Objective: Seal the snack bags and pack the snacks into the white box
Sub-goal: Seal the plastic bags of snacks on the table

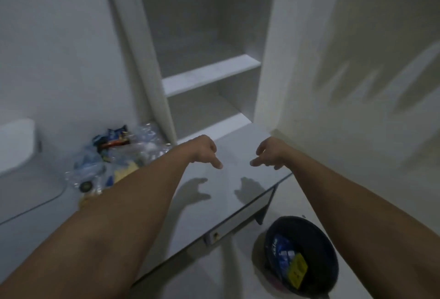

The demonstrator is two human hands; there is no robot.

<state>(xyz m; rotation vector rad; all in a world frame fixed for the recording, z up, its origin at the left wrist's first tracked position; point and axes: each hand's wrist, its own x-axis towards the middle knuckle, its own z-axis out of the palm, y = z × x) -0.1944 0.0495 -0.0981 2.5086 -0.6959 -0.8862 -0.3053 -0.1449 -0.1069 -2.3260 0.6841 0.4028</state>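
Both bare forearms are stretched forward over a smooth, glossy white table point(228, 194), on which their shadows are cast. The left hand point(204, 149) is held above the surface with its fingers loosely curled downward and nothing gripped; the right hand point(267, 154) is held likewise, fingers relaxed and slightly apart, with nothing held. To the left, partly hidden by the left forearm, a heap of crinkled clear plastic snack bags point(114, 163) is seen on the table against the wall, with blue, yellow and dark wrappers inside; the view is blurred. A rounded white box point(15, 142) is placed at the far left edge, well apart from the hands. Behind the table, flat white shelves point(209, 73) are set in a recess. On the floor to the right, a round dark bin point(307, 232) holds blue and yellow wrappers.
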